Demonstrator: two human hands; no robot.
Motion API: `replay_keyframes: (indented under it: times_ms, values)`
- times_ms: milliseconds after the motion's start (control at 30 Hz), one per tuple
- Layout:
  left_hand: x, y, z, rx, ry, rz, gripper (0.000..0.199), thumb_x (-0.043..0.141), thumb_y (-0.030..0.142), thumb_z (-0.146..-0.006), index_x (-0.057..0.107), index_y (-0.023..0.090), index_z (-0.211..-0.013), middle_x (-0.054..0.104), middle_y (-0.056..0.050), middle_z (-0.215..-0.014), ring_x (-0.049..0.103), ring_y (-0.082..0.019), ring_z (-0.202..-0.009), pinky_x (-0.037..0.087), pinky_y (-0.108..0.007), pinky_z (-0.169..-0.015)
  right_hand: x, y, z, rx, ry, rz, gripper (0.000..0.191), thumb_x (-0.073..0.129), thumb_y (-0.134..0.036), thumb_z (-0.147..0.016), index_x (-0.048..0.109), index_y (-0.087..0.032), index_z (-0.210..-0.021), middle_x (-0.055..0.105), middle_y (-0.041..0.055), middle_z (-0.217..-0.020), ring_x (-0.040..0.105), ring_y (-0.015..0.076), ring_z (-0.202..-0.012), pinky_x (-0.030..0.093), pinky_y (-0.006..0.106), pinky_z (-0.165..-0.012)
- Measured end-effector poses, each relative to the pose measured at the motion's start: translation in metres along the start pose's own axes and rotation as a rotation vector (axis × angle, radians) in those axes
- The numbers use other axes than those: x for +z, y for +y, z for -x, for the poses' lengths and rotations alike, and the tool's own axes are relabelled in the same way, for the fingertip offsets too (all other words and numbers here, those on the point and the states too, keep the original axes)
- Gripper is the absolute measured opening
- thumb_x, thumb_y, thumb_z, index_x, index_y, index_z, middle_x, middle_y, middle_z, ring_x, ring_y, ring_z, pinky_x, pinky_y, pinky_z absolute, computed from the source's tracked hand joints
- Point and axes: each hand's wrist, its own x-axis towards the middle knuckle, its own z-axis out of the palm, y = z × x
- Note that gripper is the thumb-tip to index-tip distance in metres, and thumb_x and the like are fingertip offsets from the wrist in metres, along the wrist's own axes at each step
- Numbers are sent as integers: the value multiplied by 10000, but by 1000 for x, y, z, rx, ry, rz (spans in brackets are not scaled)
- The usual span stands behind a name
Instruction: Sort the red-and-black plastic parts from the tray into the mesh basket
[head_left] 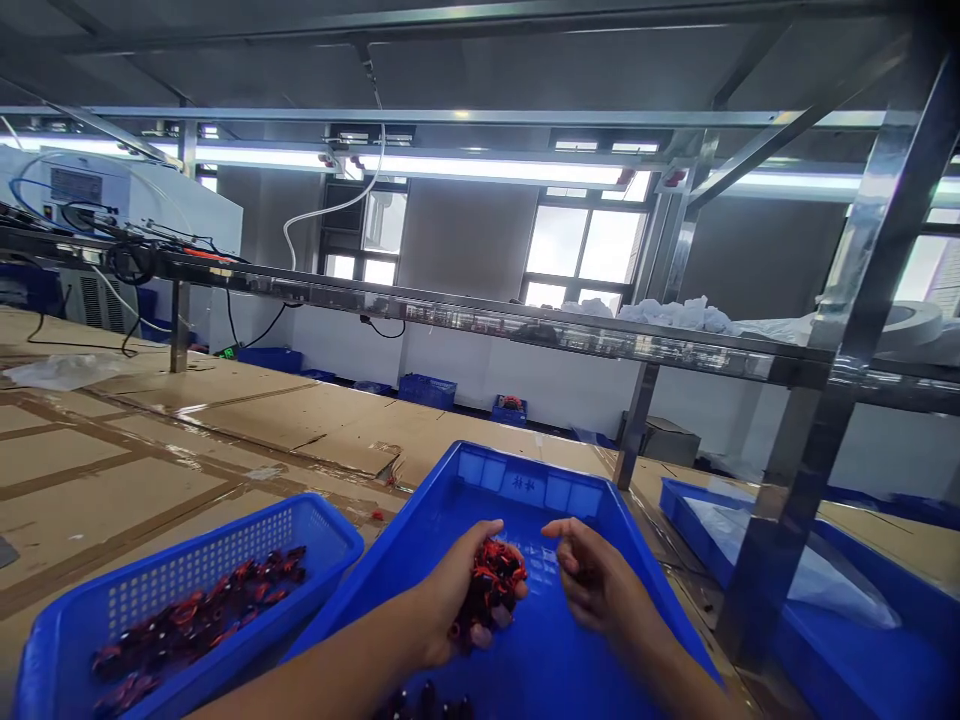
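Note:
My left hand (457, 595) is cupped around a heap of small red and black parts (495, 580), too fine to name. It is above the large blue tray (480, 470). To its right, my right hand (596, 575) hovers over the same tray, its index finger stretched toward the left and its other fingers loosely curled. Nothing shows between those fingers. More dark parts (431, 705) lie in the near end of the tray, partly cut off by the frame. A blue perforated basket (225, 530) on the left holds many similar red and black parts (195, 620).
Cardboard with brown tape covers the table (300, 425). A metal shelf post (795, 480) rises at the right, near another blue tray (847, 640) holding a plastic bag (810, 570). A metal shelf rail (450, 310) crosses ahead. Small blue baskets (427, 390) stand farther back.

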Motion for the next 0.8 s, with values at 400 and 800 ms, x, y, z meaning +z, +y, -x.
replay_keyframes:
  times_ms: [400, 800]
  values:
    - [1, 2, -1, 10, 0, -5, 475, 556, 631, -742, 554, 168, -848, 558, -3, -712, 441, -56, -394, 186, -129, -294, 12, 3, 10, -314, 7, 770, 284, 600, -383, -841, 685, -240, -1071, 363, -58, -569, 370, 134, -538, 288, 251, -535]
    - [-2, -4, -4, 44, 55, -54, 475, 475, 626, -770, 581, 185, -911, 591, -44, -703, 463, -93, -367, 246, -147, -275, 4, 18, -1, -363, 14, 372, 328, 721, -470, -721, 696, -199, -904, 433, -31, -624, 412, 117, -555, 340, 236, -513]
